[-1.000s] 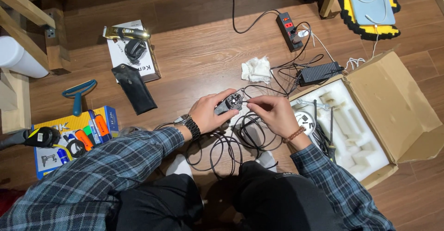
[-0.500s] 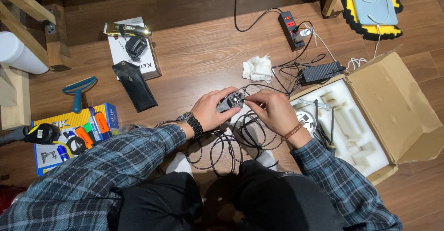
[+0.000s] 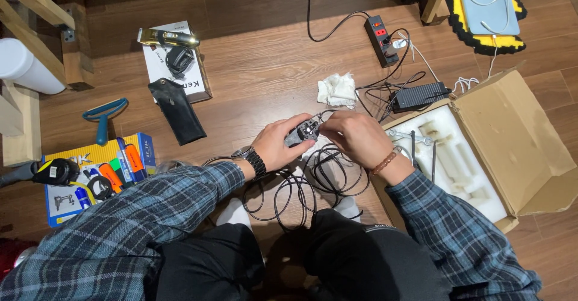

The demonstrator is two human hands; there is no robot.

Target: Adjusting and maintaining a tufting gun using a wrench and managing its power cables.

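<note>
Currently both hands meet over a small dark gadget point(image 3: 303, 132), held just above the wooden floor point(image 3: 259, 66) in front of the knees. The left hand point(image 3: 278, 146) is closed around its body; the right hand point(image 3: 355, 135) pinches its near end, fingers curled tight on it. Below the gadget a black cable point(image 3: 301, 186) lies in loose loops, not yet gathered, so the handling looks mid-way at best: gadget in hand, cord untidied. Right of the gadget sits an open cardboard box point(image 3: 518, 138) with a white foam insert point(image 3: 463, 168) whose slots look mostly unfilled. Just beyond the gadget lies a crumpled white cloth point(image 3: 337, 90); farther off, a power strip point(image 3: 380, 33) and a black adapter point(image 3: 419, 96) with tangled leads. Well to the left are a black pouch point(image 3: 176, 113), a blue-handled tool point(image 3: 102, 115) and a colourful tool pack point(image 3: 90, 174). Nothing blocks the hands; only the cable loops crowd the space beneath.
</note>
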